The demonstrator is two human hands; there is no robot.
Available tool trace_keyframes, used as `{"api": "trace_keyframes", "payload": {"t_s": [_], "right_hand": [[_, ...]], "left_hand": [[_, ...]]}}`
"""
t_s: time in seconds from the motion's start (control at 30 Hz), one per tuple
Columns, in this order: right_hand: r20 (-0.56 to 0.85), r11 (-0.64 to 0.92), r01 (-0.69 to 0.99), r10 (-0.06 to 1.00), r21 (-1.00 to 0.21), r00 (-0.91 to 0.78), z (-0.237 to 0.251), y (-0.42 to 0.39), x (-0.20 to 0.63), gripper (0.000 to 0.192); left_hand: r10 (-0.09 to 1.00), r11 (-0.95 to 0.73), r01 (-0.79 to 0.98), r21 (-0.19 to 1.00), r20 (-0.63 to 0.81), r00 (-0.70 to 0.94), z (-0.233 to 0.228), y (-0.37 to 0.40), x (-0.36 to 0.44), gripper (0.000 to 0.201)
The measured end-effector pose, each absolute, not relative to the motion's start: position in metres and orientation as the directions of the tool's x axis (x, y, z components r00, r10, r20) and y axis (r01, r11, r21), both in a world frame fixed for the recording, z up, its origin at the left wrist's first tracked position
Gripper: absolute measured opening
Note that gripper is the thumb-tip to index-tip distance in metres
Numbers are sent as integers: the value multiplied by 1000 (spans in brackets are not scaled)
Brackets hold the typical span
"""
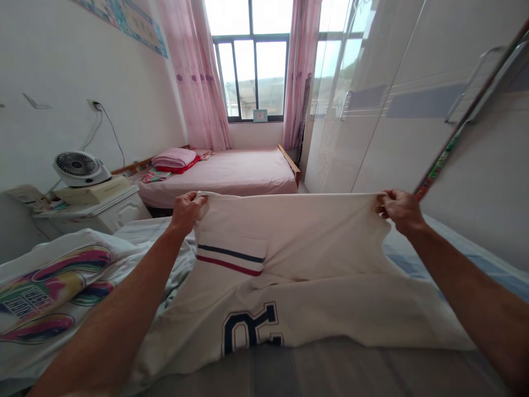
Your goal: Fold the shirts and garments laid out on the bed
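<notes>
A cream T-shirt (314,259) with a navy letter R and a navy and red stripe is stretched out in front of me above the near bed (330,369). My left hand (187,209) pinches its upper left edge. My right hand (400,209) pinches the upper right edge. Both hands hold that edge taut and level, while the shirt's lower part drapes onto the bed toward me.
A garment with a colourful print (45,292) lies on the bed at left. A white nightstand (99,212) carries a small fan (78,167). Beyond stands a pink bed (231,171) under the window. A white wardrobe (413,110) fills the right side.
</notes>
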State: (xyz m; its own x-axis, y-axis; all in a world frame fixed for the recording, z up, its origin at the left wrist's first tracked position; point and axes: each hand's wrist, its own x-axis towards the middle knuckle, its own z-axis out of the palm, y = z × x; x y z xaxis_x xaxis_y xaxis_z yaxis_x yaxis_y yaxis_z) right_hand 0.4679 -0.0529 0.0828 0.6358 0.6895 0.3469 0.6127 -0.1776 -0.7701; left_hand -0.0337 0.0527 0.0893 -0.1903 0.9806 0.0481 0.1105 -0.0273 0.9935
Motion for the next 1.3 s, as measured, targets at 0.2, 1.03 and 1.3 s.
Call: {"api": "trace_keyframes", "payload": {"t_s": [0.2,1.03,1.3], "right_hand": [[287,-101,567,783,-817,552,86,-19,426,38],[370,132,980,927,-152,-68,18,-144,393,29],[661,367,898,740,-242,-124,76,-257,414,20]], "left_hand": [[903,-118,366,923,254,-348,92,59,-25,20],[963,-204,719,664,270,24,48,-147,-92,41],[932,-337,202,920,357,-71,86,-184,-114,51]]}}
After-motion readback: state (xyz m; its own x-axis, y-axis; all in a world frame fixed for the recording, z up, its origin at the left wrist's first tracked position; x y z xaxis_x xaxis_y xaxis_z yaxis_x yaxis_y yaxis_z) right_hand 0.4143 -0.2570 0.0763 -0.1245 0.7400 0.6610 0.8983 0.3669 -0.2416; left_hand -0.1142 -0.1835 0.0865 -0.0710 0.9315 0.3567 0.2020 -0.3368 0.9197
